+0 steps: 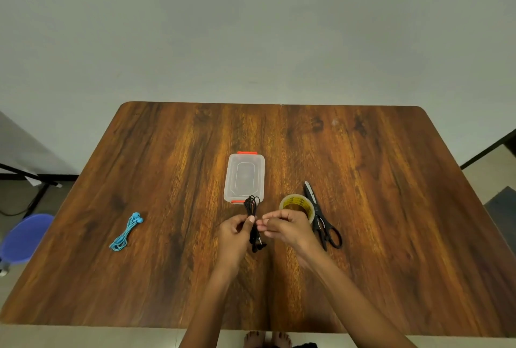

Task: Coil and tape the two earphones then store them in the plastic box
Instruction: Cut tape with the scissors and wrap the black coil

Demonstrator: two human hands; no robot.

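Black earphones [252, 219] coiled, gripped by left hand [234, 231]; right hand [282, 226] fingertips pinched, contents unclear.

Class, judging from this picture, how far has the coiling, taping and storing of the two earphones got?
Done: both look coiled; the blue earphones lie bundled on the wooden table. In hand: the left hand grips the black earphones; the right hand pinches beside them, tape not discernible. Left: taping, then storing both in the clear plastic box, lid still on.

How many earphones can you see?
2: black earphones gripped in the left hand, and blue earphones lying at the table's left side.
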